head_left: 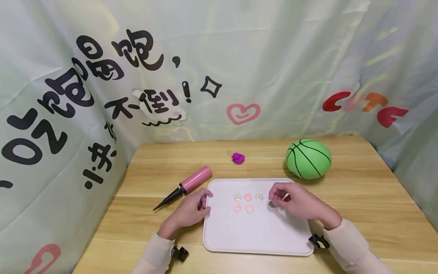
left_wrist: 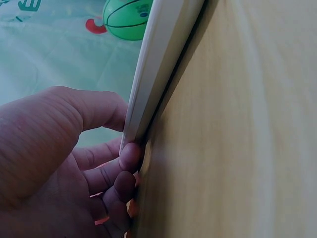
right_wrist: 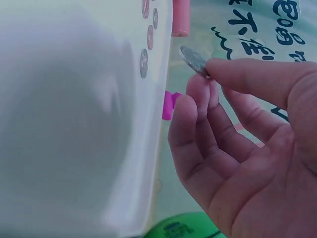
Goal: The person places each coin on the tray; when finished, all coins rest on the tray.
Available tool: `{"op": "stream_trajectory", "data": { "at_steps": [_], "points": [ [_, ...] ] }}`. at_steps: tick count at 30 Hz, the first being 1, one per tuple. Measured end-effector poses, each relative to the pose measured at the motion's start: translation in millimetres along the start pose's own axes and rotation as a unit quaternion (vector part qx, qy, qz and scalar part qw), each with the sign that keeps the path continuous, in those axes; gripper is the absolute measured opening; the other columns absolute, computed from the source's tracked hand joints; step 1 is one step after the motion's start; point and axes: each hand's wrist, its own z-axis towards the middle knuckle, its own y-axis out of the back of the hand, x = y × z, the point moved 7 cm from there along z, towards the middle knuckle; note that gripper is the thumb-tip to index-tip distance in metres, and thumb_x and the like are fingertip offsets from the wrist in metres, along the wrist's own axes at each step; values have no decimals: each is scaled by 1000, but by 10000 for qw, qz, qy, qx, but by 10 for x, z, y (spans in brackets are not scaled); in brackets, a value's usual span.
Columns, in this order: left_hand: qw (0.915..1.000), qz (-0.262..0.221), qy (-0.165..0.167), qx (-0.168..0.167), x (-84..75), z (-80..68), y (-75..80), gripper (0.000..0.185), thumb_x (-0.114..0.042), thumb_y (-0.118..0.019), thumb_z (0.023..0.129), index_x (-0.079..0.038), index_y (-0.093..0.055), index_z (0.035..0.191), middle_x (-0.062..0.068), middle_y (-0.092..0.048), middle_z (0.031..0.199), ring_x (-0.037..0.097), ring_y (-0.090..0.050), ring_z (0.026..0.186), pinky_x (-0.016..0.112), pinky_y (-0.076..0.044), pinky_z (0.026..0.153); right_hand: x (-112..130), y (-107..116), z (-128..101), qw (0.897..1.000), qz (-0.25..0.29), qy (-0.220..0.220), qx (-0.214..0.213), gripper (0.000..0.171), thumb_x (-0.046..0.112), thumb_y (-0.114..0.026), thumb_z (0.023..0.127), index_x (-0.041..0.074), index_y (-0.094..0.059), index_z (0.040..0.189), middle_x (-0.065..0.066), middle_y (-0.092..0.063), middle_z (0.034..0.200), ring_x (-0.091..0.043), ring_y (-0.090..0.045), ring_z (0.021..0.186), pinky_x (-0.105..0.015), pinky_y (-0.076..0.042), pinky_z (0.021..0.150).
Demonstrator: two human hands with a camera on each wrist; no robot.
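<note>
My right hand pinches a silver-coloured coin between thumb and fingertips, over the right part of a white tray. In the right wrist view the coin is tilted and held apart from the tray surface. Several coins lie flat on the tray in two short rows. The far row has a silver coin, a copper coin and another silver coin; two copper coins form the near row. My left hand grips the tray's left rim between thumb and fingers.
A pink hand pump with a black nozzle lies left of the tray. Behind the tray sits a small purple rubber duck. A green ball with black lines stands at the back right. A printed curtain hangs behind the wooden table.
</note>
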Motion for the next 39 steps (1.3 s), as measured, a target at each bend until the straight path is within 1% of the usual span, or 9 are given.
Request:
{"op": "stream_trajectory", "data": {
  "at_steps": [4,8,15,21,25,32,37,39],
  "points": [
    [10000,-1,-20,-5,1,8,-2,35,-11,-76,98,-12,-64,131,-5,-56,86,6,-49,77,23,-41,71,-43,-64,95,9996,120,-42,252,9,3,-73,100,11,-72,103,0,-74,96,-5,-65,89,-25,-58,81],
    [10000,-37,-2,6,10,4,-1,36,-11,-76,98,-11,-64,132,-5,-56,87,6,-50,76,22,-42,71,-55,-130,176,9992,174,115,350,11,-1,-72,98,8,-73,104,-2,-75,96,-5,-65,89,-24,-59,80],
    [10000,9,-32,24,15,1,-7,36,-11,-76,98,-11,-64,132,-6,-56,87,5,-50,76,22,-43,71,-54,-246,275,9984,125,224,501,14,-7,-69,96,6,-73,101,-5,-75,93,-3,-64,85,-23,-58,78],
    [9999,-129,-31,36,-6,3,-4,35,-9,-76,98,-9,-65,131,-4,-57,85,7,-50,75,22,-41,70,-49,-282,324,9983,30,198,547,14,-7,-70,95,6,-73,100,-4,-75,91,-3,-64,83,-22,-57,78],
    [9999,-136,-38,34,-15,7,6,35,-9,-76,97,-9,-65,131,-4,-56,85,7,-50,74,22,-41,70,-46,-301,338,9982,51,219,563,14,-7,-71,95,6,-73,101,-4,-74,90,-3,-63,83,-23,-57,77],
    [9998,-131,-110,36,-8,14,2,36,-10,-76,97,-10,-65,131,-3,-57,87,7,-50,76,22,-42,71,-55,-294,343,9988,1,181,446,14,-6,-73,94,6,-73,101,-2,-73,91,-2,-62,84,-22,-56,78],
    [9999,-135,-96,27,12,17,-6,35,-10,-76,97,-10,-65,131,-3,-57,87,7,-50,76,22,-41,72,-64,-299,361,9988,-73,161,461,15,-7,-72,95,7,-73,101,0,-72,91,-2,-62,84,-22,-56,78],
    [9999,-126,-102,23,16,16,-4,36,-10,-76,97,-11,-65,131,-3,-57,87,6,-50,76,22,-41,72,-65,-292,366,9990,-106,161,399,14,-5,-71,96,8,-73,101,1,-72,90,-2,-63,84,-23,-56,78]
  ]
}}
